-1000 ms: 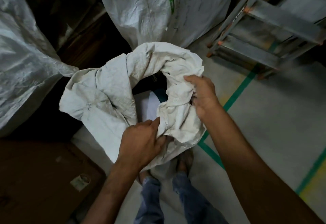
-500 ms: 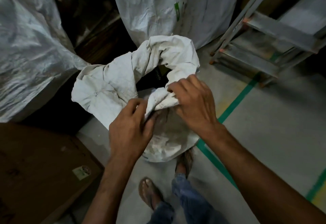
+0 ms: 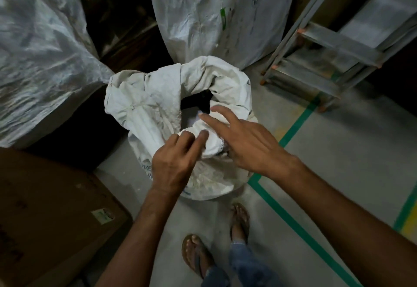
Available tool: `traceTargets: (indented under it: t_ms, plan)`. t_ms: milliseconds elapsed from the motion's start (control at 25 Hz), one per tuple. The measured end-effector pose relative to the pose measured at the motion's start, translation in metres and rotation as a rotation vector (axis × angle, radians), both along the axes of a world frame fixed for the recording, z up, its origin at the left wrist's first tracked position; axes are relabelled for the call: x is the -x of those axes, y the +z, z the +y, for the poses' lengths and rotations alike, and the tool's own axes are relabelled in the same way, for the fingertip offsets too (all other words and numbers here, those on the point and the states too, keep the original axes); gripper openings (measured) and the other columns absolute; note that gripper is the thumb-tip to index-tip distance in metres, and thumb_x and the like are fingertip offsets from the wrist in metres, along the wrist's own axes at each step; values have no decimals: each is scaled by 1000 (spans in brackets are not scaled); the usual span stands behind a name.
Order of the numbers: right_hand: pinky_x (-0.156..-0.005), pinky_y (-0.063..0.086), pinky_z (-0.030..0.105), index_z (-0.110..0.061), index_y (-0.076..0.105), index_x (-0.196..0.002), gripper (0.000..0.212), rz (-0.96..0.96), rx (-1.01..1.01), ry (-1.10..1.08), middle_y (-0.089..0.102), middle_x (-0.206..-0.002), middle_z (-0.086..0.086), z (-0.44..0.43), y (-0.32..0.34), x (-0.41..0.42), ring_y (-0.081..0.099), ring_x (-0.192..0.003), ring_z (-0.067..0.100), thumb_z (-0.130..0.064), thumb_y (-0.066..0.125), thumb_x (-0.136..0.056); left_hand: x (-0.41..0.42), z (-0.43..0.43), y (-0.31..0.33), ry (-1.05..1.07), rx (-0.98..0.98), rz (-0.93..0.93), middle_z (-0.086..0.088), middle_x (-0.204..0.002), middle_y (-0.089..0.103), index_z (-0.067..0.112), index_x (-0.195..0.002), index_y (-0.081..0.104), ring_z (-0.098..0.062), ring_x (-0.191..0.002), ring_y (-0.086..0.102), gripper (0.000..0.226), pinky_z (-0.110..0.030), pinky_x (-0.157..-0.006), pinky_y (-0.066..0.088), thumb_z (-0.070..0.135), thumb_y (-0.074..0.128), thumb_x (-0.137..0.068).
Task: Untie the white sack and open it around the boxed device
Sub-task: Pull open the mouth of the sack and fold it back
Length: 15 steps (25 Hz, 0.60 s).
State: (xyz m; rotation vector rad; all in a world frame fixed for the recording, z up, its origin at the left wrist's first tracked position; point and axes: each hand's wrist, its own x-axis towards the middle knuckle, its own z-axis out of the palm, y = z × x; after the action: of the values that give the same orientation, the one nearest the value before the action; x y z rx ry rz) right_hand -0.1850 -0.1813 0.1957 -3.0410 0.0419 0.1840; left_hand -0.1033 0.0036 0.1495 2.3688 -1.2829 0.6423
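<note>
My right hand [image 3: 250, 144] has let go of the crumpled white woven sack [image 3: 144, 106]: its fingers, clenched on the rim half a second ago, now spread straight above the mouth. My left hand [image 3: 176, 164] loosens, its fingers lying on the rolled near rim. The mouth gapes wider.

A cardboard box [image 3: 52, 219] (small label on top) and a metal rack [image 3: 338, 45] stand on the green-taped floor [image 3: 338, 162].

The sack [image 3: 158, 97] in front of you is white with grey smudges and blue letters [image 3: 146, 171] on its near side. The floor [image 3: 338, 151] under you is grey with green lines [image 3: 293, 221] and a yellow patch [image 3: 410, 225] on the right. Your jeans [image 3: 243, 266] are blue, and the box [image 3: 45, 219] on the near left is brown.
</note>
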Motion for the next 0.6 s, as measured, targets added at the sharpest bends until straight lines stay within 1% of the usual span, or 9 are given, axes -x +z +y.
traceTargets:
  t_ms: [40,120,240,280,320,360,440,520,600]
  plan:
    - [-53,33,29,-31,39,-148,82,-12,12,27,46,-145,-2,-2,-8,-7,63,-86,20,-22,77,-76,6,-1,-1,57,16,83,-8,-89,66,12,-113,76,-27,-67,62,25,-35,-49,44,3,60,-96]
    - [-50,31,30,-20,61,-118,50,-105,32,39,63,-106,3,-5,-23,-16,66,-81,26,-27,81,-73,8,-2,5,120,-9,461,-6,-111,61,16,-120,68,-27,-82,65,39,-32,-53,46,6,67,-82]
    - [-44,35,33,-15,63,-89,19,-365,70,-173,59,-84,5,-17,-31,-14,61,-72,26,-14,77,-76,-14,10,18,-88,-61,1154,8,-139,35,35,-138,50,-8,-91,64,73,-25,-69,57,35,87,-75]
    - [-44,34,34,-15,62,-85,15,-450,120,-232,57,-80,4,-21,-32,-7,58,-68,24,-9,74,-78,-25,15,23,-138,-85,1291,13,-144,30,41,-142,47,-4,-93,64,86,-22,-74,58,45,91,-69]
    - [-45,33,35,-15,61,-81,14,-523,173,-264,55,-77,4,-23,-34,2,55,-64,22,-6,72,-81,-39,19,22,-155,-200,1278,17,-148,28,46,-144,43,-1,-95,65,96,-22,-77,58,54,92,-62]
    - [-46,32,34,-15,61,-78,15,-582,197,-285,54,-74,4,-25,-38,10,53,-60,22,-5,71,-83,-53,20,22,-150,-389,1152,20,-151,30,49,-146,41,0,-97,64,100,-26,-79,57,60,89,-59]
    - [-47,30,33,-15,59,-76,18,-621,219,-332,54,-72,4,-33,-41,22,53,-60,22,-8,71,-88,-67,14,17,-71,-655,796,15,-138,56,46,-140,49,-13,-101,67,81,-36,-77,55,63,82,-69]
    - [-52,31,31,-15,57,-85,22,-399,176,-351,55,-84,5,-42,-33,31,55,-76,25,-13,78,-79,-58,0,10,5,-546,458,-2,-100,73,27,-120,60,-31,-85,71,45,-39,-61,53,38,78,-80]
    - [-70,43,36,-18,56,-103,49,90,136,-227,52,-110,6,-52,-15,35,49,-103,28,-29,87,-67,-37,-13,5,39,-371,287,-10,-81,70,13,-108,63,-36,-61,67,37,-33,-45,40,10,75,-73]
